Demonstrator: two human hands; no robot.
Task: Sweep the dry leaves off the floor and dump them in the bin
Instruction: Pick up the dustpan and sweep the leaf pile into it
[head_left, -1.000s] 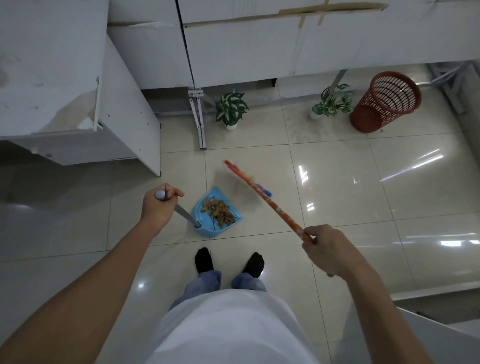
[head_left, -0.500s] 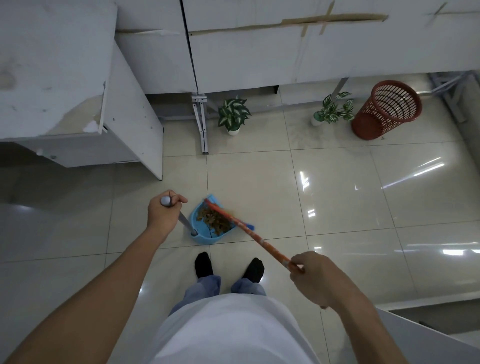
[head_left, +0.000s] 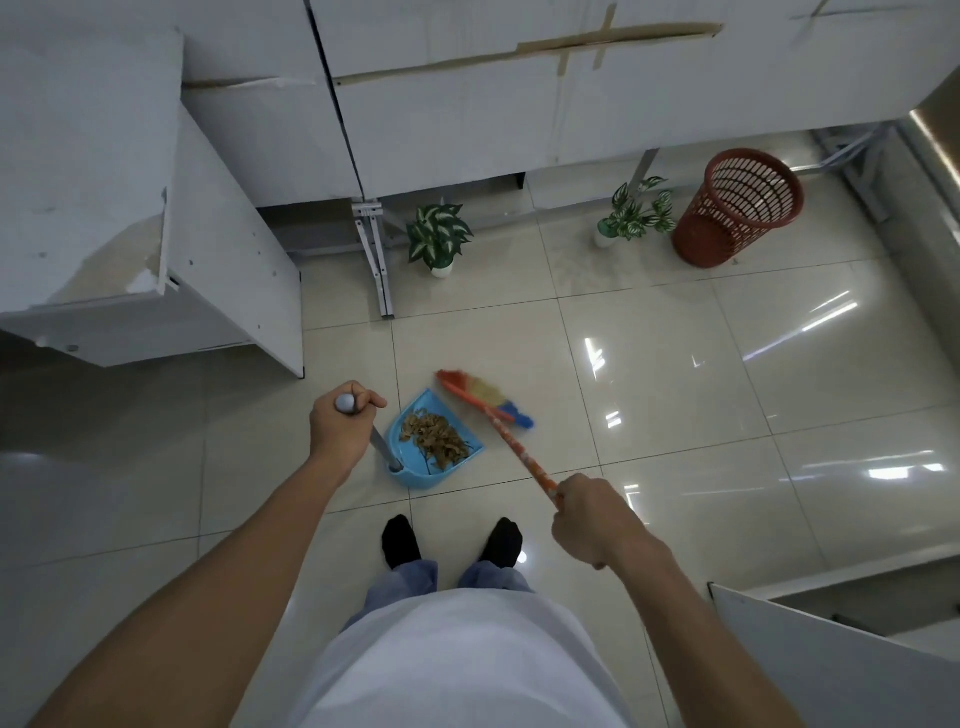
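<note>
The left hand (head_left: 340, 423) gripped the dustpan (head_left: 415, 475) by its handle, the right hand (head_left: 592, 525) the broom (head_left: 483, 395) by its stick. Dry leaves (head_left: 436, 441) lay heaped in the dustpan between the hands; the bin (head_left: 737, 208) stood well beyond the right hand. Tilting the dustpan (open-mouthed) on the carry could spill them.

Ahead of the fingers of the right hand (head_left: 587, 519), past the broom (head_left: 485, 400), open floor (head_left: 649, 364) runs to the bin (head_left: 737, 218), with a plant (head_left: 634, 213) just left of it. Ahead of the fingers of the left hand (head_left: 340, 423), beyond the dustpan (head_left: 410, 470), a second plant (head_left: 439, 234) and a metal leg (head_left: 376, 260) stand against the cupboards (head_left: 467, 130). A desk (head_left: 234, 291) juts in at their left.
</note>
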